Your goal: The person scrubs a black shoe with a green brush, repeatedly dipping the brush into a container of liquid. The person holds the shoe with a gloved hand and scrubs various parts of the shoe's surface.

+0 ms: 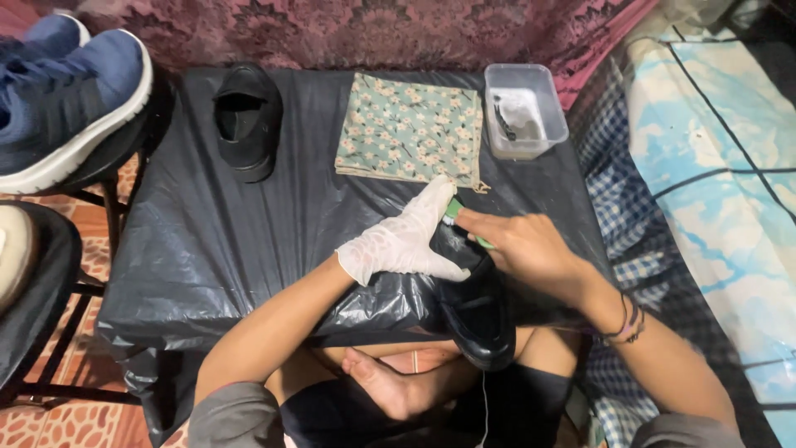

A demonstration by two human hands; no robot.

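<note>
My left hand [404, 239], in a white glove, grips a black shoe [479, 314] at its upper end, at the near edge of the table. My right hand [522, 247], bare, holds a green-handled brush [455, 211] against the same shoe; only a short piece of the handle and tip shows between the hands. The shoe's toe points toward me and hangs over the table's edge above my lap. A second black shoe [246, 123] stands at the back left of the table.
Black plastic sheeting [215, 232] covers the table. A floral cloth [410, 129] lies at the back middle, a clear plastic tub [524, 109] beside it. Blue sneakers [62, 91] rest on a stool at the left. Patterned bedding [713, 166] lies at the right.
</note>
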